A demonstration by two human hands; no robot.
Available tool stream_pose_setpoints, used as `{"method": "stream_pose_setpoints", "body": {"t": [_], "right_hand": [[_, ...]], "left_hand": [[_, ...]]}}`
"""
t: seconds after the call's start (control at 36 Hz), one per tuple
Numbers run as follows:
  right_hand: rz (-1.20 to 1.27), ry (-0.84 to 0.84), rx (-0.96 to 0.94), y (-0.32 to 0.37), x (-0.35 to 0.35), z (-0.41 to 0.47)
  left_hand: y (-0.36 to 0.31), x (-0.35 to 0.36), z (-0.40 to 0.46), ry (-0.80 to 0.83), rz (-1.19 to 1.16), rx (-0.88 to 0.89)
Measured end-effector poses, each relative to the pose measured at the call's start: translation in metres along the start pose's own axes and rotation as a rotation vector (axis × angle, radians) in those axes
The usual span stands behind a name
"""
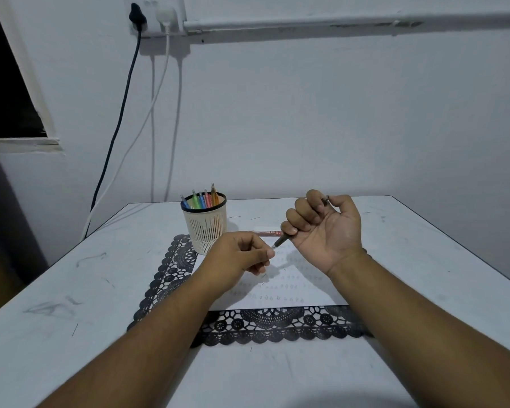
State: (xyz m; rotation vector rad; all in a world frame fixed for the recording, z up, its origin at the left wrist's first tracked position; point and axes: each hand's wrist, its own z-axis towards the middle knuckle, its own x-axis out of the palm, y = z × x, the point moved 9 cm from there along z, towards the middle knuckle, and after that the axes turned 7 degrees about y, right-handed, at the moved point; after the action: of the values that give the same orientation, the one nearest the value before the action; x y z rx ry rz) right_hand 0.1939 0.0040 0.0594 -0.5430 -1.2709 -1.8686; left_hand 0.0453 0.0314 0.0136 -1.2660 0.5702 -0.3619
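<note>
My right hand is raised above the table, palm toward me, its fingers wrapped around a dark pen. The pen's tip points down and left; its top end sticks out by my thumb. My left hand hovers over a white sheet of paper, its fingers curled, with the fingertips right at the pen's tip. What the left fingers pinch, if anything, is too small to see. The paper carries rows of small marks and lies on a black lace mat.
A cream mesh pen cup with several coloured pens stands at the mat's back left corner. A red pen lies on the white table behind my hands. Cables hang from a wall socket at the back left.
</note>
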Motion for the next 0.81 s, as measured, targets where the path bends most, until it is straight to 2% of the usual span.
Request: {"method": "stream_pose_setpoints", "body": {"t": [0.81], "right_hand": [[-0.028,0.077,0.04,-0.0016,0.0025,0.0026]], "left_hand": [[-0.0073,0.0062,-0.0029,0.031,0.025,0.014]]}}
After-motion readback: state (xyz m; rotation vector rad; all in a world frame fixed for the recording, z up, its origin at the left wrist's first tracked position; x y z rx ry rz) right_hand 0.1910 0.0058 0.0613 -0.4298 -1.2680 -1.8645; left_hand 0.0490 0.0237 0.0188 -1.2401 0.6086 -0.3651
